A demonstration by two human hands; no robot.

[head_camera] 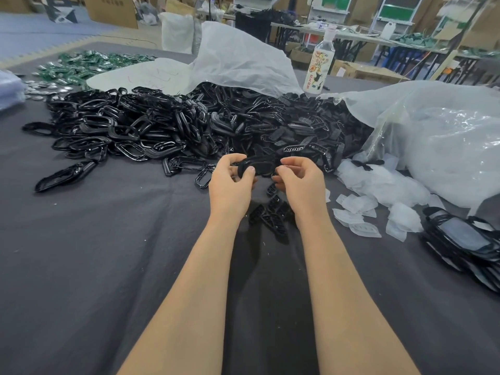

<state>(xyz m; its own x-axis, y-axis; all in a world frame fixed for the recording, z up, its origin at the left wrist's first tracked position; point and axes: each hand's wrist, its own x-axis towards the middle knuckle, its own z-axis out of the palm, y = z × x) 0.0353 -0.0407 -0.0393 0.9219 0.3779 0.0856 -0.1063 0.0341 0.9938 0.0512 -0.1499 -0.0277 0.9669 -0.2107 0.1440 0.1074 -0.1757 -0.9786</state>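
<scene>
Black oval frame (257, 165): centre of the frame, held between both hands above the dark cloth.
Left hand (230, 182): fingers curled round the frame's left end, thumb pressed on its front edge.
Right hand (299, 180): fingers bent, pinching the frame's right end.
Frame pile (130, 128): glossy black frames heaped in the upper left, just beyond the hands.
Small black parts (273, 215): loose cluster on the cloth, directly below the hands.
Translucent pieces (378, 190): scattered to the right.
Bottle (320, 63): upright, upper right.
</scene>
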